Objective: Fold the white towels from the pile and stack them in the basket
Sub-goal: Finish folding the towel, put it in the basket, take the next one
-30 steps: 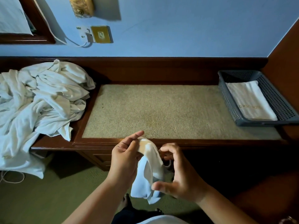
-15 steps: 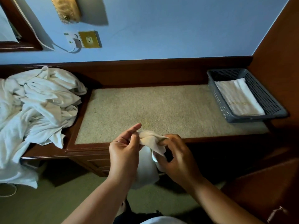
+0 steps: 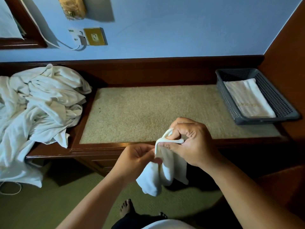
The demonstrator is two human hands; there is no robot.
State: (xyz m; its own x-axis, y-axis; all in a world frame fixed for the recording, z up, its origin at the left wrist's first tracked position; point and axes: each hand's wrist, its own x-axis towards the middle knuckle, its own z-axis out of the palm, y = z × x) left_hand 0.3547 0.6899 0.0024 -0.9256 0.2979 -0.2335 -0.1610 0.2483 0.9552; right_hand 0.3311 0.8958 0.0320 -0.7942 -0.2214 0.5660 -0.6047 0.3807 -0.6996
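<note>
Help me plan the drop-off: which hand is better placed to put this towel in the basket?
Right, probably. The right hand pinches the top edge of the towel and is nearer the basket at the right end of the desk. The left hand holds the towel lower, on the side of the pile.

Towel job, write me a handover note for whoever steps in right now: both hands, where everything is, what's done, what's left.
Left hand: pinches the small white towel at its side.
Right hand: grips its top edge; it hangs bunched in front of the desk.
Pile: heaped on the desk's left end, spilling over the edge.
Basket: desk's right end, one folded towel visible inside.
Done: at least one towel folded and in the basket.
Left: fold the held towel, stack it, then work through the pile.
</note>
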